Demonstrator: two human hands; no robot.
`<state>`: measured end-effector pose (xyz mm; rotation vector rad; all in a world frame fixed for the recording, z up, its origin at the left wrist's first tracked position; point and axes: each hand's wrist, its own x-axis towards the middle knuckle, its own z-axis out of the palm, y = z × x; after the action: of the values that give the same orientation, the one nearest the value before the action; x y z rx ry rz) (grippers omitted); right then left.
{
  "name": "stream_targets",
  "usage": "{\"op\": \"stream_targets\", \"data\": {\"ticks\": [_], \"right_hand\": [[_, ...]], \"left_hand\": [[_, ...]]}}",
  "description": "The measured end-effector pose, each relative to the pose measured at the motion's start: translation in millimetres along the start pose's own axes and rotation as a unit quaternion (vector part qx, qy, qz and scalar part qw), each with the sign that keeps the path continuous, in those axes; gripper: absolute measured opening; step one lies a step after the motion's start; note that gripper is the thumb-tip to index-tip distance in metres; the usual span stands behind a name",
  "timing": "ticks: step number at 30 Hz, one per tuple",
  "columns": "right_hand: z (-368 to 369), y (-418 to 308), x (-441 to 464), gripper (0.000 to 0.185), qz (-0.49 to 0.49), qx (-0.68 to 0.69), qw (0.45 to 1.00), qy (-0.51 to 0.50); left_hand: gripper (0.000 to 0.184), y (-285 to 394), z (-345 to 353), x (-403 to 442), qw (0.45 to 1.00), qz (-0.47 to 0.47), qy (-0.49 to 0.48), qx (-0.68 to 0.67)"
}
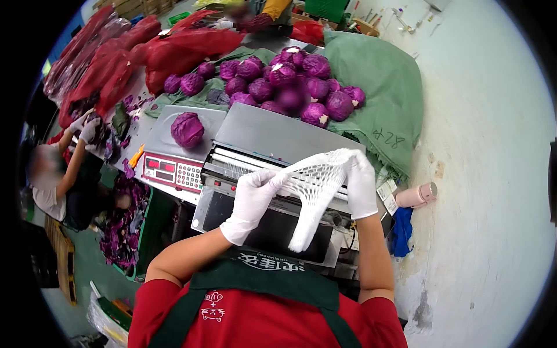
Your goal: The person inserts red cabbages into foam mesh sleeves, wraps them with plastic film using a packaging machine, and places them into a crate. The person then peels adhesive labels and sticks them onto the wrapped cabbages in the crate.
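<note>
Left hand (pixel 252 200) and right hand (pixel 362 184) each pinch the rim of the white net (pixel 316 181), spread between them at centre-right of the frame, tail hanging down over the machine (pixel 278 139). To hold its mouth wide, I'd keep both pinches on the rim, pull evenly so the mesh doesn't bunch, and keep the tail off the machine; cabbage (pixel 187 130) sits on the scale (pixel 159 130), left of centre.

Piled purple cabbages (pixel 282 74) and a weighing scale (pixel 174 170) show a produce-packing workroom.
</note>
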<state>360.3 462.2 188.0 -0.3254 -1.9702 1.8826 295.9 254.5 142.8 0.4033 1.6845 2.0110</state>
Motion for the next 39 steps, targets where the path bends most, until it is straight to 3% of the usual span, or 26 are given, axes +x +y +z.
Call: {"op": "stream_targets", "data": {"ticks": [3, 6, 7, 8, 9, 12, 13, 14, 16, 18, 19, 20, 21, 22, 23, 24, 26, 27, 28, 29, 31, 32, 34, 36, 37, 39], "right_hand": [[23, 5, -10, 0.021, 0.153, -0.015, 0.974, -0.164], [54, 10, -21, 0.023, 0.124, -0.099, 0.948, -0.276], [65, 5, -24, 0.025, 0.118, -0.119, 0.945, -0.281], [64, 7, -20, 0.025, 0.117, -0.118, 0.94, -0.297], [56, 5, -11, 0.027, 0.162, 0.005, 0.933, -0.322], [98, 21, -10, 0.031, 0.183, 0.042, 0.956, -0.226], [121, 42, -12, 0.029, 0.032, 0.031, 0.987, -0.153], [139, 45, -14, 0.027, -0.007, 0.05, 0.992, -0.118], [173, 49, -18, 0.022, -0.087, 0.078, 0.992, -0.05], [187, 45, -16, 0.018, 0.164, 0.286, 0.932, -0.149], [200, 41, -15, 0.016, 0.188, 0.309, 0.924, -0.126], [206, 43, -12, 0.018, 0.22, 0.297, 0.922, -0.114], [215, 60, -3, 0.018, 0.15, 0.258, 0.945, -0.136], [207, 63, 8, 0.021, 0.01, -0.052, 0.976, -0.211], [205, 55, 19, 0.026, -0.151, -0.348, 0.903, -0.203], [208, 60, 31, 0.031, 0.069, -0.096, 0.962, -0.246], [232, 29, 49, 0.039, 0.426, 0.307, 0.843, -0.119], [234, 36, 59, 0.035, 0.371, 0.193, 0.889, -0.185], [236, 43, 69, 0.034, 0.301, 0.058, 0.92, -0.242], [238, 50, 79, 0.035, 0.229, -0.067, 0.931, -0.278], [267, 42, 101, 0.048, 0.102, -0.46, 0.787, -0.398], [268, 78, 122, 0.044, -0.047, -0.467, 0.803, -0.367], [299, 98, 179, 0.04, -0.011, -0.472, 0.832, -0.292], [334, 92, 215, 0.048, -0.053, -0.514, 0.836, -0.186], [341, 119, 239, 0.051, -0.029, -0.588, 0.782, -0.204], [359, 136, 235, 0.057, 0.234, -0.426, 0.855, -0.18]], "left_hand": [[0.065, 12, -7, -5, 0.982, 0.183, 0.026, -0.041], [0.052, 11, -25, 3, 0.979, 0.198, 0.007, -0.046], [0.036, 13, -32, -1, 0.996, 0.058, 0.008, -0.069], [0.023, 12, -28, -2, 0.984, 0.102, 0.051, -0.136], [0.021, 14, -36, -5, 0.982, 0.08, 0.045, -0.165], [0.015, 19, -47, -9, 0.967, 0.072, 0.083, -0.23], [0.014, 15, -48, -9, 0.966, 0.08, 0.089, -0.228], [0.013, 10, -50, -9, 0.966, 0.088, 0.092, -0.225], [0.009, -9, -64, -3, 0.962, 0.193, 0.193, -0.008], [0.007, 15, -90, -4, 0.851, 0.349, 0.301, 0.252], [0.009, 13, -106, 1, 0.849, 0.382, 0.275, 0.239], [0.014, -11, -112, 7, 0.939, 0.273, 0.204, -0.039], [0.015, 4, -123, 4, 0.95, 0.206, 0.172, -0.159], [0.017, 18, -135, 2, 0.941, 0.135, 0.137, -0.278], [0.019, 17, -146, 6, 0.935, 0.081, 0.087, -0.335], [0.024, 17, -163, 3, 0.955, -0.005, 0.03, -0.295], [0.034, 6, -195, -6, 0.929, -0.198, -0.16, -0.268], [0.039, -2, -207, -7, 0.932, -0.205, -0.212, -0.213], [0.039, -12, -223, -2, 0.931, -0.206, -0.212, -0.216], [0.033, -22, -241, 9, 0.977, -0.17, -0.061, -0.117], [0.025, -24, -278, 37, 0.981, -0.018, 0.194, 0.024], [0.023, -21, -298, 56, 0.951, 0.093, 0.29, 0.061], [0.021, -48, -333, 105, 0.905, 0.052, 0.422, -0.028], [0.032, -88, -359, 137, 0.91, -0.121, 0.367, -0.151], [0.043, -75, -354, 145, 0.864, -0.332, 0.333, -0.18], [0.037, -51, -324, 139, 0.89, -0.352, 0.234, -0.172]]}}
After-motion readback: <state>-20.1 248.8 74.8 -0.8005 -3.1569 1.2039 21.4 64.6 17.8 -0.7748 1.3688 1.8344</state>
